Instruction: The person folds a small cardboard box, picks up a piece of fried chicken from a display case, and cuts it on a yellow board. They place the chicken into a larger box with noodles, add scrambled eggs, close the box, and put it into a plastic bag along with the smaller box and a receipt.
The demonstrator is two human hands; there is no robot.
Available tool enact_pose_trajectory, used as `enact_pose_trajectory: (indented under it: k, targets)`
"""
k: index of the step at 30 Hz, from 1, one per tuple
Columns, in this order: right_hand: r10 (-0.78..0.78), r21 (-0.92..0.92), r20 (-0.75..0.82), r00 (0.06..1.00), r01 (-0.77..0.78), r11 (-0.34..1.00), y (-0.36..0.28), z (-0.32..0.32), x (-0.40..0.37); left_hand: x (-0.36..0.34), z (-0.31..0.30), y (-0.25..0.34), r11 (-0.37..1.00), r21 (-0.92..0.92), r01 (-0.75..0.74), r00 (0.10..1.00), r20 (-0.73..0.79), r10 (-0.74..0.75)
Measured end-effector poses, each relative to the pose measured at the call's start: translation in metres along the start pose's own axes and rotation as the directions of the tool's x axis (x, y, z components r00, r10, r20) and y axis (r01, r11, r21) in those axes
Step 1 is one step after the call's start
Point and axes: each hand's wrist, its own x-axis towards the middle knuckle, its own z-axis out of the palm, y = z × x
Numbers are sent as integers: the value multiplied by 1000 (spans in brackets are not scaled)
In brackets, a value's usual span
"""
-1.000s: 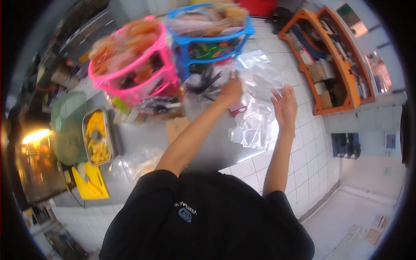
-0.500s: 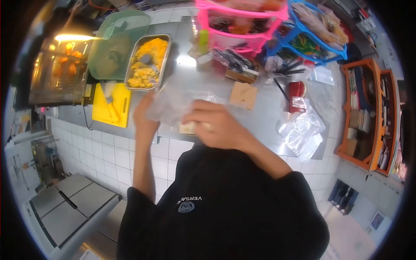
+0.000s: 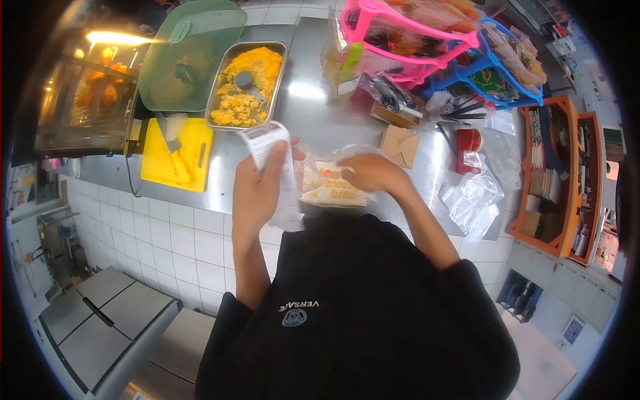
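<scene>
**Paper slip (image 3: 287, 183) in our left hand (image 3: 257, 187), our right hand (image 3: 377, 173) over the printed packet (image 3: 335, 188)**

Our left thumb and fingers are closed on the long white slip, which curls over at its top and hangs down in front of our shirt (image 3: 360, 300). Our right fingers are partly bent and reach across the top of the packet, where clear plastic (image 3: 308, 175) lies around it; we cannot tell whether they pinch the plastic or only touch it.

The packet, with yellow and orange lettering, lies on the metal table (image 3: 310, 123) close to the edge on our side. Just beyond our right hand we have a brown paper piece (image 3: 400, 145), and behind it a small open box (image 3: 397, 113) of dark wrapped items. The pink basket (image 3: 407, 57) and the blue basket (image 3: 513, 93) stand farther back, both filled with bagged goods.

To the right, a red object (image 3: 468, 148) sits beside clear bags (image 3: 475, 197). To the left, we see a metal tray (image 3: 283, 83) of yellow food, a green lid (image 3: 200, 23) next to it, and a yellow board (image 3: 157, 160) with a knife (image 3: 179, 162) on it. A lit cabinet (image 3: 93, 107) glows at the table's far left, and orange shelves (image 3: 573, 187) stand off to the right.
</scene>
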Motion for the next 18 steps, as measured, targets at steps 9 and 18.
enact_pose_trajectory:
  k: [9, 18]
  targets:
    - [-41, 78, -124, 991, 51, 996, 6, 3, 16, 28, 38, 0, 939, -320, -130, 989, 24, 145]
    - [-86, 525, -363, 928, 280, 803, -34, -44, -18, 31, 49, -42, 968, -104, -230, 972, 30, 234]
